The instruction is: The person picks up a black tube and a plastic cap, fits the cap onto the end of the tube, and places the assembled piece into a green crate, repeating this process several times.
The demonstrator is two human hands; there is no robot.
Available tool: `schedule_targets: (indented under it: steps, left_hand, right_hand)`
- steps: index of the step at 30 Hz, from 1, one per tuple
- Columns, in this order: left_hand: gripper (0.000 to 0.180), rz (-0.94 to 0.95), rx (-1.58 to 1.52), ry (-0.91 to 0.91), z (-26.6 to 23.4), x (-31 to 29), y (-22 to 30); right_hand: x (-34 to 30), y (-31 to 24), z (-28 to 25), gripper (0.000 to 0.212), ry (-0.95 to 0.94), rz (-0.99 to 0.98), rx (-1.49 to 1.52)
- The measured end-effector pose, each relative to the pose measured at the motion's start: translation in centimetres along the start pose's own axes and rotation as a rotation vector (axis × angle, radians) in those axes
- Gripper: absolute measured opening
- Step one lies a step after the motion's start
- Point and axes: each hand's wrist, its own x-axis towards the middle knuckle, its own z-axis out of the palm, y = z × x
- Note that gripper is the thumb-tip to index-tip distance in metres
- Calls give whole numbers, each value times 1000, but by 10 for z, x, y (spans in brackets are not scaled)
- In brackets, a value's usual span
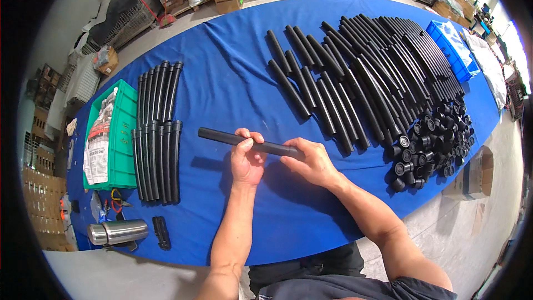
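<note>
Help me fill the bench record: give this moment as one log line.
left hand: holds black tube mid-length; right hand: around tube's right end; left side: tube rows, green crate; right side: loose tubes, black caps

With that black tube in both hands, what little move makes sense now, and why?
Probably a firm push with the right hand against the right end of the black tube while the left hand steadies it. The right hand covers that end, so a cap there can't be confirmed; but capped tubes lie at left, and loose black caps lie at right.
</note>
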Motion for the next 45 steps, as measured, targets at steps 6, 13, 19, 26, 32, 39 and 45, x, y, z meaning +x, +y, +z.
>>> schedule_targets:
  steps: [6, 13, 19, 26, 32, 39, 45]
  left_hand:
    - [13, 2, -16, -33, -3, 2, -1]
    - [15, -7, -37, -88, -7, 3, 2]
    - [18, -2, 5, 6, 3, -1, 2]
    - [18, -15, 5, -11, -11, 2, 0]
    - [20, -22, 24, -40, -9, 3, 1]
    - [29, -88, 232, -40, 10, -4, 5]
    - [46, 855, 1077, 525, -3, -9, 52]
  right_hand:
    - [1, 5, -2, 32, 2, -90, -99]
    - [1, -5, -4, 34, -144, 282, 303]
    - [0, 0, -5, 31, -171, 318, 464]
    - [3, 7, -2, 28, -124, 220, 322]
    - [5, -1, -8, 20, -179, 427, 493]
    - [7, 13, -13, 32, -29, 332, 688]
    - [11, 14, -21, 28, -24, 302, 774]
